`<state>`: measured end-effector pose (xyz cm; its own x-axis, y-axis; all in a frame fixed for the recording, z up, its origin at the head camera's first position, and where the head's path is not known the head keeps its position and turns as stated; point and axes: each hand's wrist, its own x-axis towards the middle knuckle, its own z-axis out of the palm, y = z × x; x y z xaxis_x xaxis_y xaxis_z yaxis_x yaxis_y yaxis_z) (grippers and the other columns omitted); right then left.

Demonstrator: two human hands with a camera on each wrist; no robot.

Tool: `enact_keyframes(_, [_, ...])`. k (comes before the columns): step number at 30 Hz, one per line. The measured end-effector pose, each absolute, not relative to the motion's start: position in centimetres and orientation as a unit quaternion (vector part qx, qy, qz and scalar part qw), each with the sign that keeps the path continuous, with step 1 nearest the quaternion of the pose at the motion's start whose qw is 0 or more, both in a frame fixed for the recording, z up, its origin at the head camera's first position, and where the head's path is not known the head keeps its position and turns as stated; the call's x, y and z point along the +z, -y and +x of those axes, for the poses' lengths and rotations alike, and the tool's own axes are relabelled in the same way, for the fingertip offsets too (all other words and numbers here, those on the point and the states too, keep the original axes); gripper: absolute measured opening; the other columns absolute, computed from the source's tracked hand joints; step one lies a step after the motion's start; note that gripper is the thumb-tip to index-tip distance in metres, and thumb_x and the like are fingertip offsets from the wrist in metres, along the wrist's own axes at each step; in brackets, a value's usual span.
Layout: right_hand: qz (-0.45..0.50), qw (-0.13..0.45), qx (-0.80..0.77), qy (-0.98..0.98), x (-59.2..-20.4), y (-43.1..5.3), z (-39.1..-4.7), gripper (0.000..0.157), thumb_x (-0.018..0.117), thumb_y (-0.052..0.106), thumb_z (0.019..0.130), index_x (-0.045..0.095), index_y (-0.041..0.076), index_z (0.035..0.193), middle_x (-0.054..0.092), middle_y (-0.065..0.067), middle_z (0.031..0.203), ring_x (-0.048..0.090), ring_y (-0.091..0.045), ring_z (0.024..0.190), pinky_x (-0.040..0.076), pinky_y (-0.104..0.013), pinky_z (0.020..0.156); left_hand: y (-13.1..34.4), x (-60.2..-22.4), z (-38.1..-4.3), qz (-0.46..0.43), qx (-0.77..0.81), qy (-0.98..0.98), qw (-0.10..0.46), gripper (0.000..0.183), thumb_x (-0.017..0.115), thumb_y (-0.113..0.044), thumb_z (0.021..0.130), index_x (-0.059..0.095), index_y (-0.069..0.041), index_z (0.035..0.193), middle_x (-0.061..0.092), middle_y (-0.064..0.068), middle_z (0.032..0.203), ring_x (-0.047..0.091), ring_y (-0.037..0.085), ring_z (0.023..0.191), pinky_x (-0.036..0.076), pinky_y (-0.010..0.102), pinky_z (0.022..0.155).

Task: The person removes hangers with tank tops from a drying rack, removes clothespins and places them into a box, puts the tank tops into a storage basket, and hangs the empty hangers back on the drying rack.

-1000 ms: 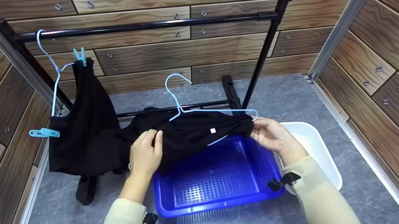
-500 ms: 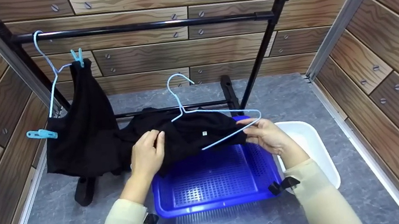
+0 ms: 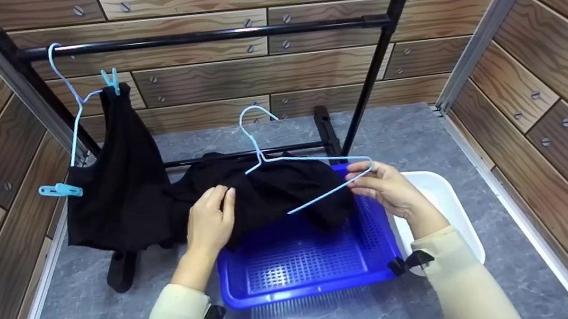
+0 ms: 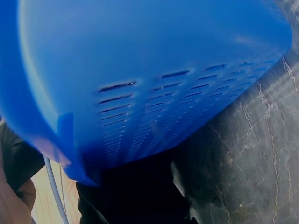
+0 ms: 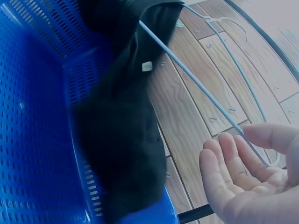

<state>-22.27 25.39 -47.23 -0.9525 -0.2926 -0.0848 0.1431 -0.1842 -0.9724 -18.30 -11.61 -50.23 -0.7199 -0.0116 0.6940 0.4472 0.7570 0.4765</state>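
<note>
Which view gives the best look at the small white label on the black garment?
The right wrist view: the white label stands out against the black garment, uncovered. The head view shows no label; nor does the left wrist view, filled mostly by the blue basket.

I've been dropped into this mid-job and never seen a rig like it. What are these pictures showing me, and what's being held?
There's no machine here: just a person's two bare hands. One picture comes from a camera worn on the head, looking forward and down; the others come from cameras on the wrists. The left hand has its grip on a black garment. The right hand holds one end of a light-blue wire hanger; its other side disappears into that garment. On the grey surface stand a blue perforated basket, a white tray and a black clothes rack. A second black garment hangs from the rack, with turquoise clothespins on it. The left-wrist picture mostly shows the basket's side.
</note>
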Motion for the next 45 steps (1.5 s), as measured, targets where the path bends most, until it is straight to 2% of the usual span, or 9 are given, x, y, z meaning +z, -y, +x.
enact_keyframes(5, [-0.053,0.112,-0.769,-0.626,-46.8,-25.5,-22.3,0.026,0.055,-0.012,0.093,0.062,0.000,0.114,0.068,-0.007,0.096,0.068,-0.018,0.091,0.056,-0.030,0.084,11.5,-50.1,-18.2,-0.133,-0.320,0.872,0.345,0.023,0.059,-0.021,0.100,0.059,-0.009,0.080,0.052,0.005,0.068,0.054,0.030,0.060,0.046,0.044,0.057])
enact_keyframes(13, [-0.048,0.075,-0.747,-0.659,-46.2,-25.2,-22.1,0.016,0.053,-0.003,0.099,0.065,-0.002,0.110,0.068,-0.008,0.090,0.067,-0.018,0.082,0.056,-0.029,0.077,11.3,-50.4,-18.2,-0.146,-0.317,0.871,0.345,0.023,0.059,-0.019,0.100,0.058,-0.008,0.080,0.054,0.006,0.069,0.056,0.031,0.061,0.046,0.045,0.058])
enact_keyframes(19, [-0.068,0.039,-0.697,-0.713,-46.1,-24.8,-21.9,0.016,0.055,-0.003,0.099,0.065,-0.012,0.107,0.068,-0.010,0.085,0.066,-0.014,0.073,0.055,-0.027,0.074,11.1,-50.6,-18.1,-0.148,-0.313,0.877,0.332,0.022,0.058,-0.019,0.100,0.059,-0.007,0.082,0.058,0.006,0.072,0.059,0.032,0.064,0.047,0.045,0.059])
enact_keyframes(23, [-0.092,0.026,-0.681,-0.726,-46.2,-24.7,-21.8,0.021,0.055,-0.004,0.099,0.060,-0.022,0.107,0.068,-0.011,0.083,0.067,-0.013,0.071,0.056,-0.027,0.073,11.0,-50.4,-18.0,-0.144,-0.310,0.884,0.319,0.022,0.056,-0.019,0.101,0.059,-0.008,0.083,0.059,0.006,0.074,0.060,0.033,0.065,0.048,0.046,0.059])
enact_keyframes(25, [-0.107,0.028,-0.678,-0.726,-46.3,-24.8,-21.8,0.022,0.055,-0.003,0.099,0.059,-0.023,0.108,0.068,-0.011,0.083,0.068,-0.013,0.071,0.056,-0.027,0.074,11.0,-50.4,-18.0,-0.141,-0.309,0.888,0.312,0.022,0.055,-0.020,0.102,0.059,-0.008,0.083,0.060,0.006,0.074,0.060,0.034,0.066,0.047,0.047,0.059])
enact_keyframes(32, [-0.124,0.043,-0.683,-0.718,-46.7,-25.1,-21.9,0.018,0.054,0.001,0.101,0.066,-0.011,0.105,0.069,-0.005,0.082,0.070,-0.013,0.073,0.057,-0.026,0.073,11.0,-50.4,-18.0,-0.139,-0.306,0.895,0.292,0.022,0.054,-0.021,0.102,0.057,-0.009,0.084,0.057,0.006,0.072,0.058,0.034,0.063,0.046,0.048,0.057])
enact_keyframes(38, [-0.095,0.041,-0.697,-0.710,-46.9,-25.3,-21.8,0.025,0.052,-0.001,0.101,0.057,-0.023,0.110,0.066,-0.002,0.078,0.068,-0.012,0.070,0.057,-0.025,0.070,11.1,-50.7,-18.1,-0.144,-0.317,0.896,0.276,0.024,0.053,-0.021,0.103,0.055,-0.010,0.082,0.052,0.005,0.070,0.053,0.031,0.060,0.045,0.046,0.057])
enact_keyframes(45, [-0.080,0.036,-0.695,-0.714,-47.0,-25.9,-21.8,0.021,0.052,0.001,0.101,0.062,-0.018,0.107,0.067,-0.001,0.077,0.069,-0.012,0.069,0.050,-0.022,0.060,11.2,-50.9,-18.2,-0.158,-0.339,0.886,0.273,0.025,0.051,-0.019,0.104,0.057,-0.009,0.083,0.054,0.005,0.074,0.053,0.027,0.065,0.047,0.043,0.063])
